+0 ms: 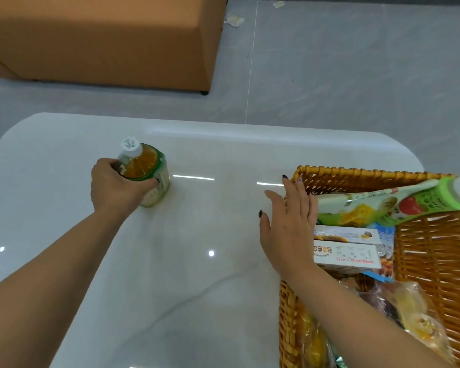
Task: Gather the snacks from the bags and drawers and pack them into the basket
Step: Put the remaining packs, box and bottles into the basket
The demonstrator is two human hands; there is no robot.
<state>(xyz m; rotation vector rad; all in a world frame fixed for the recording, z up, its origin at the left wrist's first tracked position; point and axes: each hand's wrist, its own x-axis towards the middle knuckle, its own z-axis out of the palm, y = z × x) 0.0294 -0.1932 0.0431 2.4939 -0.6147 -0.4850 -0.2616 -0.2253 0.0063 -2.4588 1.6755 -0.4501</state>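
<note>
From the head view, the left hand is curled around the shoulder of a clear plastic bottle of amber drink with a white cap and a green label; the fingers wrap it firmly and the bottle stands upright on the glossy white marble-look table, well to the left of the woven orange-brown wicker basket; the right hand lies flat with straight, spread fingers against the left rim of the basket and holds nothing; its fingertips reach the far-left corner of the basket. Inside the basket there are already a green drink carton with fruit pictures and a white cap, lying on its side across the far part, a white flat biscuit box just in front of it, and some yellow wrapped snacks nearer to the person. I judge that the step in hand is to carry the bottle into the basket; to do it well, the left hand should keep the grip low enough that the bottle does not swing, lift it clear over the left rim, and lay it in the free part on the right side of the basket, so it does not crush the box; the right hand can hold the basket steady and then give way. Beyond the basket, across the grey tiled floor, stands an orange upholstered block seat.
</note>
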